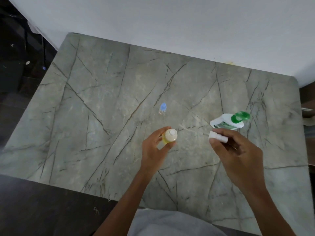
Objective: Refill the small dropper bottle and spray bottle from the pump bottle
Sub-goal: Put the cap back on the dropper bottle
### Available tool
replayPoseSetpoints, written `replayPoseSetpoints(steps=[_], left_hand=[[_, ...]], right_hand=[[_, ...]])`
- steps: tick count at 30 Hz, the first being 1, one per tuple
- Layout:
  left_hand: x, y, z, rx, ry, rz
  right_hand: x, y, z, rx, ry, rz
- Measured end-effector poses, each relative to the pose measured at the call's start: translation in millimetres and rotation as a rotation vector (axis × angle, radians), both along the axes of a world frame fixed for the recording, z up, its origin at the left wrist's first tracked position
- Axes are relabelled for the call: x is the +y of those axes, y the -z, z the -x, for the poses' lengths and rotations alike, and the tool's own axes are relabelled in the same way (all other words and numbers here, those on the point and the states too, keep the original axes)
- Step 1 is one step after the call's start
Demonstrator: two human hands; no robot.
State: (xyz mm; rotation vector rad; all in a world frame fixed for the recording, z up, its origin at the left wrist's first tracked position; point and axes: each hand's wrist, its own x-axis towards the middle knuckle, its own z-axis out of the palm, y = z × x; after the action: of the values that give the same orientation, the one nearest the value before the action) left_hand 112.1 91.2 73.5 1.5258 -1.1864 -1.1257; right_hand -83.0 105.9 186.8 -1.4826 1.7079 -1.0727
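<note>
Left hand (156, 149) is gripping the yellowish spray bottle (169, 137), right hand (238, 154) is pinching a white cap (218, 137). Dropper bottle (162, 109) is sitting at 12 o'clock from it on the tabletop (102, 99), pump bottle (226, 122) at 2.

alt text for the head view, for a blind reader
A left hand grips a small yellow bottle while the right hand pinches a white cap. A green-topped pump bottle and a blue-capped bottle sit beyond them on a grey marble table.
</note>
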Motion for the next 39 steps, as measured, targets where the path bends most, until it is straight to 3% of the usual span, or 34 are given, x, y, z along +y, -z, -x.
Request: replayPoseSetpoints(steps=[13,25,39], left_hand=[[22.2,-12.1,32.4,-0.042,0.008,0.092],[33.9,-24.6,35.1,-0.255,0.114,0.235],[35.9,-28.6,36.9,-0.254,0.155,0.270]], right_hand=[[19.2,-10.3,20.6,0.215,-0.184,0.218],[9.5,-9.4,18.0,0.332,-0.355,0.119],[-7.4,-4.4,6.8,0.477,-0.586,0.106]])
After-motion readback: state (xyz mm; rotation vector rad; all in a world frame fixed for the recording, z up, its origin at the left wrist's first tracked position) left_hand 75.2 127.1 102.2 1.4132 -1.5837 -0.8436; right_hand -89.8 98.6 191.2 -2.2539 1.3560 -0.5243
